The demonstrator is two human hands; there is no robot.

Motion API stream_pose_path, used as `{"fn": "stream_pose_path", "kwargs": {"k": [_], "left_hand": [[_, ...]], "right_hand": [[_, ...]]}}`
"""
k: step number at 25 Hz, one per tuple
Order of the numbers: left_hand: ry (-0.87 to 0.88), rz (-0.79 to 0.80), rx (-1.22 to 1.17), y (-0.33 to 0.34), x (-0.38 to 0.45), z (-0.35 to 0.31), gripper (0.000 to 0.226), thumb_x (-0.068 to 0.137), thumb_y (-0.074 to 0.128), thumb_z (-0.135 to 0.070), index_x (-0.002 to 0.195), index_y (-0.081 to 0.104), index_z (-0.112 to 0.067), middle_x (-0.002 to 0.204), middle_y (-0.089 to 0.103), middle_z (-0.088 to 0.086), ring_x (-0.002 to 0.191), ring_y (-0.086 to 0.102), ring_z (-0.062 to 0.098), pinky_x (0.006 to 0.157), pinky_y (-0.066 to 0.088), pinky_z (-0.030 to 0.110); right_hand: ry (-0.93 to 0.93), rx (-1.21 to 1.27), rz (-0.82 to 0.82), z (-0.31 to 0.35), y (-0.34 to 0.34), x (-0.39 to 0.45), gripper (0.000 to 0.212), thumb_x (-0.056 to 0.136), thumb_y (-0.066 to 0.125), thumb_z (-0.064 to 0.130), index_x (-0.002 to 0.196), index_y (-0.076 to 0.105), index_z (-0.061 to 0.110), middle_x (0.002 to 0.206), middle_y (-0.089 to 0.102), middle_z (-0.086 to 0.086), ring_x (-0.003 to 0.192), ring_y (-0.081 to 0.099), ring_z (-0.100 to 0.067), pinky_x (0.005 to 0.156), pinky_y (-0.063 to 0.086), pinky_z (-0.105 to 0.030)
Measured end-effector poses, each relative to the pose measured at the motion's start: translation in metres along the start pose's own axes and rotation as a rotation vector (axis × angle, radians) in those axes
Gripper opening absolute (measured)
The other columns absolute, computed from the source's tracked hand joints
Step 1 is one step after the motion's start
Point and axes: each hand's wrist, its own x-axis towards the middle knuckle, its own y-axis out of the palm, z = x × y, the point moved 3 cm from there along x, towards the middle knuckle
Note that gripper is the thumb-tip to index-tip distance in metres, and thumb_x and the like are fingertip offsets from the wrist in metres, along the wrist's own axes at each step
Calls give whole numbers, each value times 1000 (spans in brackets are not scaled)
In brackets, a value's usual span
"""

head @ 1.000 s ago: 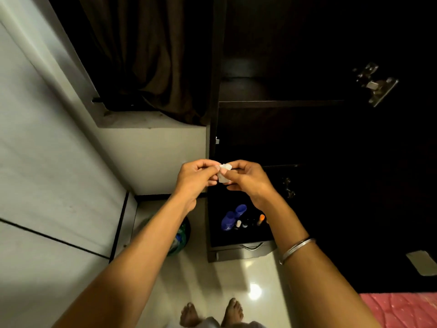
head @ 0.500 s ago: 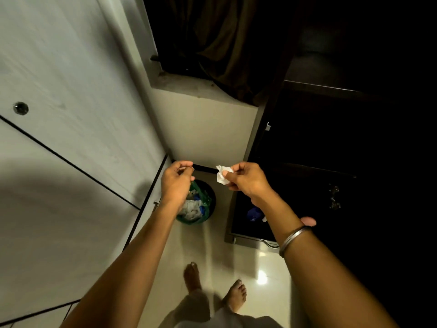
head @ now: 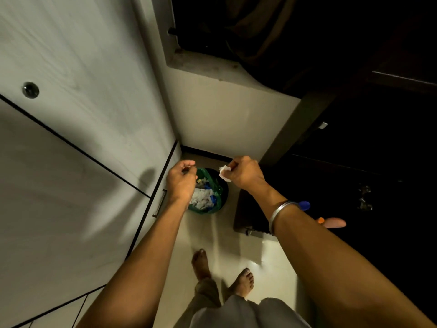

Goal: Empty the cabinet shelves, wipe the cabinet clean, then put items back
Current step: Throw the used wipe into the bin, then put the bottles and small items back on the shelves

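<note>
- Since a second ago the hands have pulled apart, and the view has swung from the dark cabinet to the bin in the corner.
- Closest, two bare feet stand on the shiny floor (head: 236,237).
- The left hand (head: 181,179) hangs over the bin's near edge. Its fingers are curled tight on something tiny and dark; I cannot tell what it is.
- The right hand (head: 243,172) pinches a small white scrap of paper (head: 223,172). It is near the bin's far edge, maybe not right over the hole.
- Below them sits the green bin (head: 218,197), already full of white scraps.
- To the right, the cabinet (head: 354,162) stands open and very dark. A blue bottle top (head: 305,205) and an orange cap (head: 320,220) peek out at its bottom.
- I think the person is throwing away rubbish found while cleaning.
- What could go wrong: if the right hand lets go now, the light scrap could float past the bin and land on the floor. The bin is so full that bits may also slide off the top.
</note>
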Motion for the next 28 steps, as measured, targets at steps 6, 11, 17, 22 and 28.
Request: {"fn": "stream_pose_path", "kwargs": {"k": [6,11,17,22,28], "left_hand": [[6,-14,39,-20,23,-3,20,97,57,-9,111,69,-16,101,67,-4,71,65,6,55,44,5],[72,17,103,-18,26,-6,19,94,59,-9,107,69,-18,107,70,0,94,69,21,81,54,24],[269,189,319,31,11,-13,20,93,61,-15,108,68,-24,101,67,-6,83,63,11,77,51,25],[463,347,378,104,-29,-20,21,87,63,-8,104,71,-16,103,65,1,85,64,16,80,52,27],[559,593,554,178,-93,-1,33,77,74,-8,108,71,-16,103,62,-2,88,63,17,78,45,19]], "right_hand": [[-28,96,-154,27,-8,18,28,83,73,39,99,71,16,95,75,-6,96,68,-24,84,56,-33],[-21,238,-259,18,-27,0,10,89,69,28,89,72,18,80,71,7,82,67,-12,77,53,-24],[79,332,-334,-70,-45,-42,11,87,64,23,78,70,25,71,70,6,72,70,-13,77,59,-39],[214,304,-421,-153,-89,-70,14,87,63,12,87,73,23,81,72,2,81,69,-18,82,58,-37],[347,212,-384,-243,-104,-97,23,87,62,8,102,72,23,98,72,4,80,65,-12,56,46,-8]]}}
